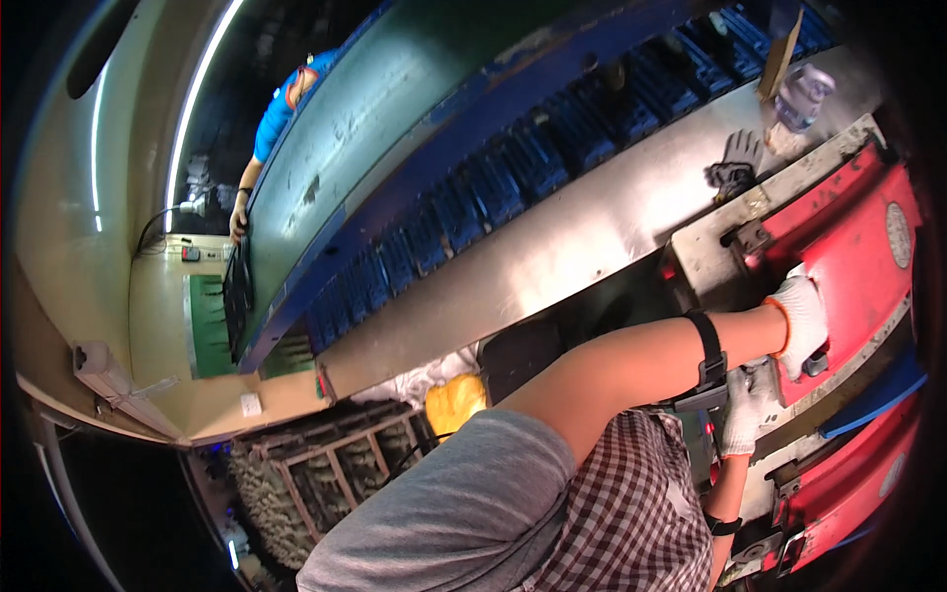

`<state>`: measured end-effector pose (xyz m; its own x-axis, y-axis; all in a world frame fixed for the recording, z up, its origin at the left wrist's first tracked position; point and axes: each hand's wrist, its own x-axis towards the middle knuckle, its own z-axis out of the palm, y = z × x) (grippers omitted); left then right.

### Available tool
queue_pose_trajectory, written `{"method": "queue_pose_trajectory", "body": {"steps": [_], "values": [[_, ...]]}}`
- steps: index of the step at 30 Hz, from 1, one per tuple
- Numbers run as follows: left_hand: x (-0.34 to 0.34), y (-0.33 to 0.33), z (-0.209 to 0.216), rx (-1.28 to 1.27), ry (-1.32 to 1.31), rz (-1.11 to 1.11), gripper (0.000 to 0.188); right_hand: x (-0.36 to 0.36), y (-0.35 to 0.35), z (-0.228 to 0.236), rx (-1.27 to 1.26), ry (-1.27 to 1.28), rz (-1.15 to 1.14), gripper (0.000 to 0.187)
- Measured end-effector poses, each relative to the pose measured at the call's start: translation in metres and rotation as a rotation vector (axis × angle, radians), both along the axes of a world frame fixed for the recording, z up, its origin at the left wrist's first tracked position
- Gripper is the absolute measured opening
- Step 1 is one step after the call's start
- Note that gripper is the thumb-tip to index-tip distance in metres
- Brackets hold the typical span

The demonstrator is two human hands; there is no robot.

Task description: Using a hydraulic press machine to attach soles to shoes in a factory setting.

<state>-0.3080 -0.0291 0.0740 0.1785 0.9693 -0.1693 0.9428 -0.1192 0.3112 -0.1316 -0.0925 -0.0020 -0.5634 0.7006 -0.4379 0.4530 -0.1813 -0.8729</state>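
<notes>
My left hand, in a white knit glove with an orange cuff, presses against a red curved panel. Its fingers bend down beside a small dark fitting at the panel's edge; what they close on is hidden. Just below, my right hand, also gloved in white, is by the panel's near corner. Its fingers look curled, and I cannot make out what is in them. A pale, worn frame with a metal latch borders the red panel.
A second red panel stands below the first. A grey glove and a clear plastic container lie on the metal bench. Blue slotted machinery runs behind it. Beyond, a person in blue touches a dark object.
</notes>
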Motion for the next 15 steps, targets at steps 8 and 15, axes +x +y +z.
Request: {"method": "queue_pose_trajectory", "body": {"steps": [8, 15], "values": [[0.015, 0.012, -0.036, 0.048, -0.112, -0.092, 0.039, 0.026, 0.008, -0.016, -0.196, -0.218, -0.059, 0.036], [0.068, 0.032, -0.079, -0.003, -0.481, -0.079, 0.034, 0.114, 0.012, -0.070, -0.188, -0.356, -0.067, 0.061]]}}
